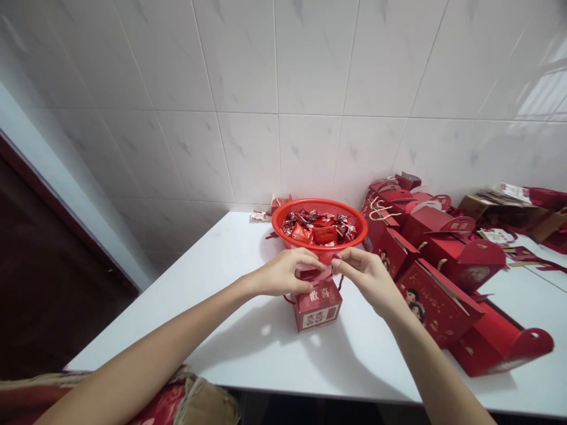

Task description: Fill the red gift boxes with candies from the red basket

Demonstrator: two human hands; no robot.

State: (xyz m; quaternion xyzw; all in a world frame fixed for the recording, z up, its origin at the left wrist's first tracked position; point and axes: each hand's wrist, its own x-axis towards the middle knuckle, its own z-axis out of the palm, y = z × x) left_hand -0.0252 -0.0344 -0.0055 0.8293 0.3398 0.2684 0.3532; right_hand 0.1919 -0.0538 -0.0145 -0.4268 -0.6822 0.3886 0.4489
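A small red gift box (318, 304) with white characters stands on the white table in front of me, dark red cords at its sides. My left hand (287, 273) is at the box's top left, thumb and fingers closed around the upper flap. Beside the top right of the box, my right hand (361, 271) pinches the end of a dark red cord between thumb and forefinger. Just behind both hands sits a red plastic basket (364, 227) holding wrapped sweets (325, 235).
Many larger red gift boxes (438, 301) crowd the table (212, 260) on the right. An open cardboard box (481, 208) stands farther back right. At the lower left is another cardboard box (206, 404) with red contents. A tiled wall (248, 147) rises behind.
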